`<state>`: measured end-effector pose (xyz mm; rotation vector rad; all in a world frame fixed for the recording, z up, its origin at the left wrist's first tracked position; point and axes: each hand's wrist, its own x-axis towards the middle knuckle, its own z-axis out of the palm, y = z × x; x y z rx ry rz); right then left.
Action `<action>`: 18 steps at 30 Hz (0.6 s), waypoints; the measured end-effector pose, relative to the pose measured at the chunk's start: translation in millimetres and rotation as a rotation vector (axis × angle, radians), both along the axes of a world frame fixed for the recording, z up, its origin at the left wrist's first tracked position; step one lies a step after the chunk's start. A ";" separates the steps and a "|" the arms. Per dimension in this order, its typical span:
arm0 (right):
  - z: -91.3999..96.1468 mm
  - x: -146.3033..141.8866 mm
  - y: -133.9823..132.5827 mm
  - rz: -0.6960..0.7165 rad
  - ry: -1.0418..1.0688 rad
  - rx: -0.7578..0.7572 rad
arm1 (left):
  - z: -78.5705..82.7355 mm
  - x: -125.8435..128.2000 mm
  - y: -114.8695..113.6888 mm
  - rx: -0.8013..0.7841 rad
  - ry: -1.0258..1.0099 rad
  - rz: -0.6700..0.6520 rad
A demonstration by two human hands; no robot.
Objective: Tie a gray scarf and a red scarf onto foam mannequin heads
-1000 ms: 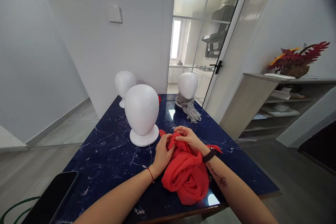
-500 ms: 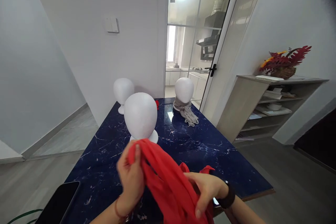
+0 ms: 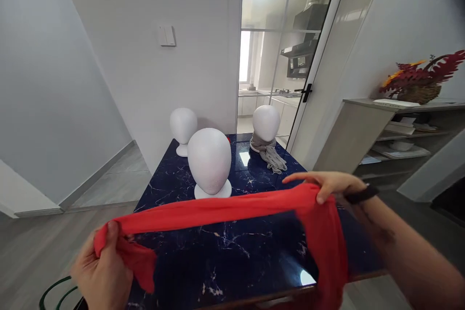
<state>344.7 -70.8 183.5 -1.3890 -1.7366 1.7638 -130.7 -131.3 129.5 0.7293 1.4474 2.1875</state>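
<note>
A red scarf (image 3: 218,210) is stretched in a narrow band between my two hands, above the near part of the table. My left hand (image 3: 103,266) is closed around the scarf at lower left, and a short end hangs beside it. On the right, my right hand (image 3: 327,188) pinches the scarf between thumb and fingers, with a long part hanging below. Just behind the band stands a white mannequin head (image 3: 209,160), bare and upright on its round base. The scarf does not touch it as far as I can see.
Farther back on the dark blue marbled table (image 3: 232,247) stand a second bare white head (image 3: 183,126) and another white head (image 3: 266,122) wearing a grey scarf (image 3: 271,152). A shelf unit (image 3: 363,131) is at right, beside a glass door (image 3: 279,58).
My hands have moved wide apart, pulling the bunched red scarf out into a straight band. The camera view has shifted slightly to the left.
</note>
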 end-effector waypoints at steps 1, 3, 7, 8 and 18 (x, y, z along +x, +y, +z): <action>17.2 9.0 8.7 -0.080 -0.046 0.054 | 0.5 -0.7 1.7 -0.003 -0.011 -0.013; 56.0 25.2 24.6 -0.219 -0.193 0.178 | 4.1 1.1 5.5 0.020 -0.050 -0.029; 116.7 36.4 46.6 -0.170 -0.596 0.638 | 2.5 11.8 12.8 0.000 -0.121 -0.072; 119.3 33.7 50.3 -0.205 -0.695 0.837 | -1.7 14.5 14.1 -0.017 -0.138 -0.086; -108.8 33.1 66.6 -0.150 -0.838 0.734 | -39.1 -11.9 -4.2 -0.080 0.040 -0.188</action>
